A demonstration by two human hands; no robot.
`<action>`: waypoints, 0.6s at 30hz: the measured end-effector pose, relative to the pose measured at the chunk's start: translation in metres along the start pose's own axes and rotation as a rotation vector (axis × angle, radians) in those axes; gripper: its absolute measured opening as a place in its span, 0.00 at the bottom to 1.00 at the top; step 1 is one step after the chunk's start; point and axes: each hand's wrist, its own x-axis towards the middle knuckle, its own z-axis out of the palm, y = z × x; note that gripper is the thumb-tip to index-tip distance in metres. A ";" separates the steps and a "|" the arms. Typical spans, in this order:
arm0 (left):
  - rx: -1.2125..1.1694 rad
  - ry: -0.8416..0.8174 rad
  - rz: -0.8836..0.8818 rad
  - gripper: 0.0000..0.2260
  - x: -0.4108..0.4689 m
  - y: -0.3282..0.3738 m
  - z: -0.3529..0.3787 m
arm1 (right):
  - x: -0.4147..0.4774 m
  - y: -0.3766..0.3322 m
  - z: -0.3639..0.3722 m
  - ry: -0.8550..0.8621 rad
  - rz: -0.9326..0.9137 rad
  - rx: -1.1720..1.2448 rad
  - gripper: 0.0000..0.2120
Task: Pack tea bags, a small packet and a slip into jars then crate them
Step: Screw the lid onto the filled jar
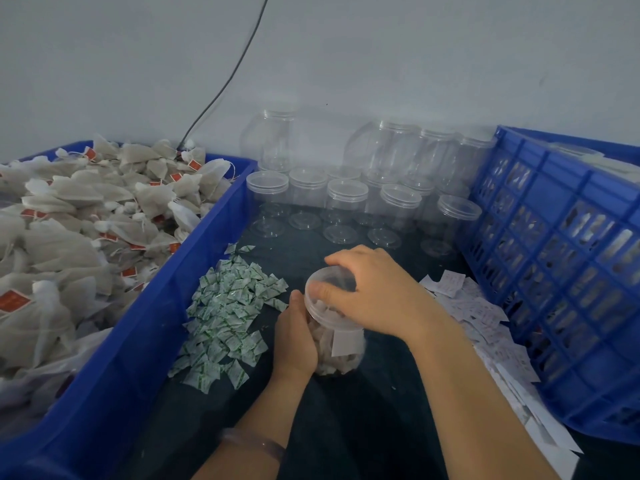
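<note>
I see the left hand wrapped round the side of the filled jar on the counter, while the right hand grips its lid from above. Small packets lie just left of the hands and slips just right. Beyond them stand empty jars, with the blue crate off to the right.

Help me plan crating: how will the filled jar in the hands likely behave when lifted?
Probably light: the filled jar holds mostly tea bags. Its smooth clear wall, gripped by the left hand, may be slippery. Taller than wide, it could tip if pushed high.
</note>
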 end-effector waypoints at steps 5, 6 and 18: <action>0.015 0.016 -0.029 0.24 -0.002 0.004 0.001 | 0.000 0.001 -0.006 0.040 0.029 0.068 0.34; 0.009 0.014 -0.022 0.26 -0.002 0.004 0.001 | -0.001 0.001 -0.005 0.011 0.005 0.092 0.34; 0.015 0.025 0.021 0.25 -0.001 0.001 0.000 | -0.001 0.001 0.000 -0.010 -0.008 0.061 0.36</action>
